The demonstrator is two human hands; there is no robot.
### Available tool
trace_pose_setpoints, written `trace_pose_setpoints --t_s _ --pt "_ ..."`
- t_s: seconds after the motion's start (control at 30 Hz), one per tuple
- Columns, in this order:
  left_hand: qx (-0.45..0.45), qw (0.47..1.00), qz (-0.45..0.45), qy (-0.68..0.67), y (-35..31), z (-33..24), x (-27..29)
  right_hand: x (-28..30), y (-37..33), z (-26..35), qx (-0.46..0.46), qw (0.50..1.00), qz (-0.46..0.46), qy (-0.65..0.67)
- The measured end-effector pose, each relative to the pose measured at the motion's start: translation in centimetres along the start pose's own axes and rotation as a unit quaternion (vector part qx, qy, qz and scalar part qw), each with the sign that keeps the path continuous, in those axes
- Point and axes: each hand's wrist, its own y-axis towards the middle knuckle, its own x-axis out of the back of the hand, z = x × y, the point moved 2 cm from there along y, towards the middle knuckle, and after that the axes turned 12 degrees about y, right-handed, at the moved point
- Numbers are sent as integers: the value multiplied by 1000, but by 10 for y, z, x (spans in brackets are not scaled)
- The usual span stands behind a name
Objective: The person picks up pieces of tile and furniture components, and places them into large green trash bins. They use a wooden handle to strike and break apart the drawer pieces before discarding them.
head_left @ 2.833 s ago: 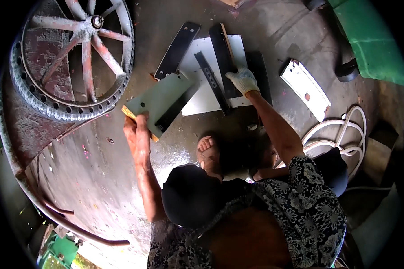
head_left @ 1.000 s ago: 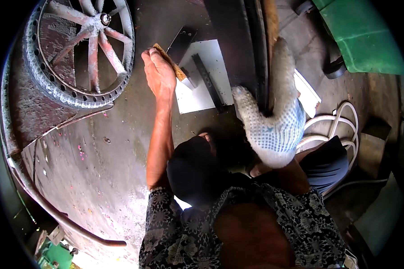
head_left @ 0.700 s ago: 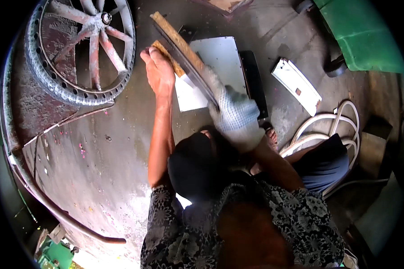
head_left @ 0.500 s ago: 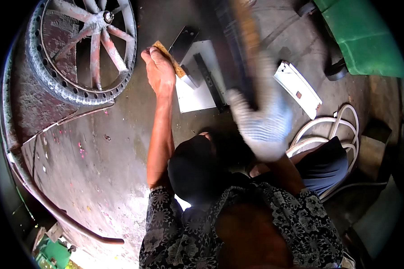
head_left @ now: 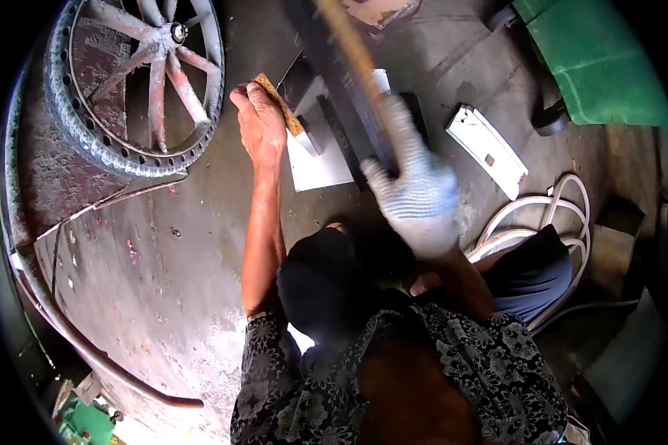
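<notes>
My bare left hand (head_left: 260,122) is closed on a short brown speckled strip (head_left: 282,104) with a white lower end. It slants over a white flat sheet (head_left: 312,170) on the floor. A striped white-and-blue glove covers my right hand (head_left: 416,185), which is wrapped around a long dark bar (head_left: 338,67) with a yellowish-brown edge. The bar is smeared by motion and reaches up past the upper edge of view, so its kind is unclear. Beneath it, a thin black strip (head_left: 336,122) lies across the white sheet.
A large spoked wheel (head_left: 156,81) lies at the upper left, beside a curved pipe (head_left: 104,356). To the right are a white metal channel piece (head_left: 488,150), a coiled pale hose (head_left: 583,215) and a green sheet-like object (head_left: 594,59). My bent knee (head_left: 534,274) is near the hose.
My right hand and the long dark bar have swung left, now crossing more of the white sheet. My left hand and its strip have barely shifted.
</notes>
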Motion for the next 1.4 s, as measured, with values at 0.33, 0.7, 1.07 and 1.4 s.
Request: trace_pose_setpoints --t_s 0.33,0.7,1.07,1.4 --pt "29 996 1 -84 4 2 -17 -38 -27 -26 85 994 52 41" --pt "-26 986 100 -132 32 44 18 -47 -21 -31 -104 936 180 283" --pt "97 970 173 -138 33 80 73 -64 -28 -102 -160 950 106 247" --pt "129 959 241 -77 -10 163 133 -77 -35 -135 -278 928 104 226"
